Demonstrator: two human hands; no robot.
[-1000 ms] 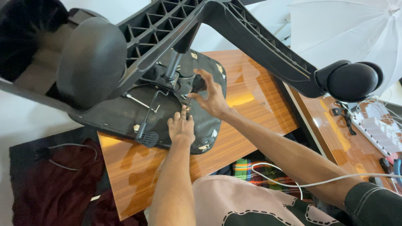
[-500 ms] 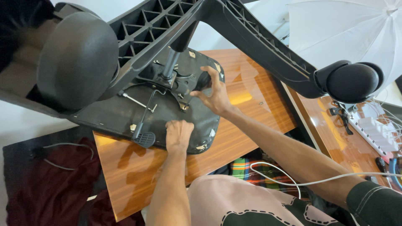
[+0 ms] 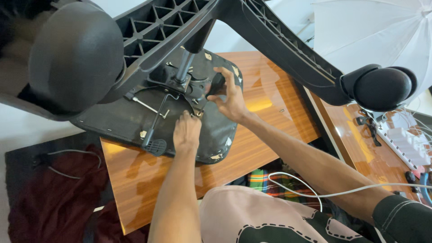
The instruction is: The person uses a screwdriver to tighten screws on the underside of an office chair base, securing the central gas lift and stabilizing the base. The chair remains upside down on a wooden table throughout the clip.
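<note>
2 hands on the underside of an upturned office chair seat (image 3: 121,119) lying on the wooden counter (image 3: 274,112).
Left hand (image 3: 186,133) curled, fingertips pressed at the metal mechanism (image 3: 182,83); right hand (image 3: 231,96) gripping the black knob (image 3: 217,84).

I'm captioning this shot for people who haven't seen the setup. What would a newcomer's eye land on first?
An upturned office chair fills the frame: its black seat underside lies on a glossy wooden table, star base with a caster wheel looming toward the camera. Below the centre column, the left hand and right hand press at the metal mechanism. A white umbrella sits upper right.
</note>
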